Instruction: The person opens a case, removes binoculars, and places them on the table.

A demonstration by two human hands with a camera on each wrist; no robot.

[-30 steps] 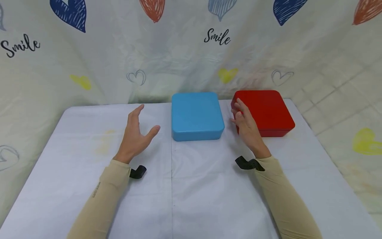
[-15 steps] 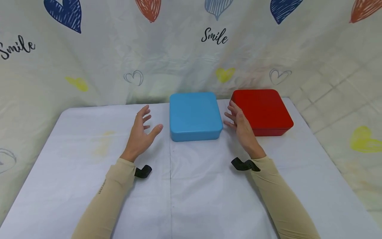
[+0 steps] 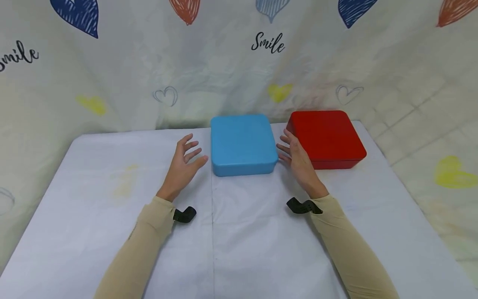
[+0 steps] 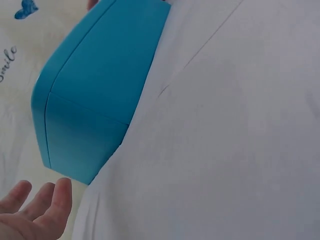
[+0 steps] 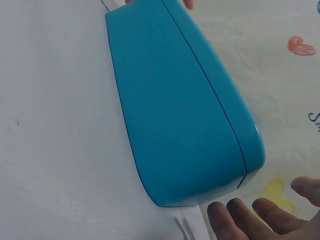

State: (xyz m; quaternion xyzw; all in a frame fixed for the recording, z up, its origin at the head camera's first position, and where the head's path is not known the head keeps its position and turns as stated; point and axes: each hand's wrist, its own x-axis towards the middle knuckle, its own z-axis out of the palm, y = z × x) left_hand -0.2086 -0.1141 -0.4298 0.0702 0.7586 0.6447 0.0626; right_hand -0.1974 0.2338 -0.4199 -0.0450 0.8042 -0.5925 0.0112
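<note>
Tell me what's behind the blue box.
Behind the blue box hangs a pale curtain printed with hearts and the word Smile. The box hides a stretch of the far edge of the white table, so anything low there cannot be seen.

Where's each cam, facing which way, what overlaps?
Head: on the head, facing forward-down at blue box, red box, table; left hand, right hand, sleeves visible.
Left wrist: on that wrist, facing the blue box's side; left fingers bottom left, another fingertip at top.
Right wrist: on that wrist, facing the same box; right fingers bottom right, another fingertip at top.
Shared: blue box in both wrist views.
</note>
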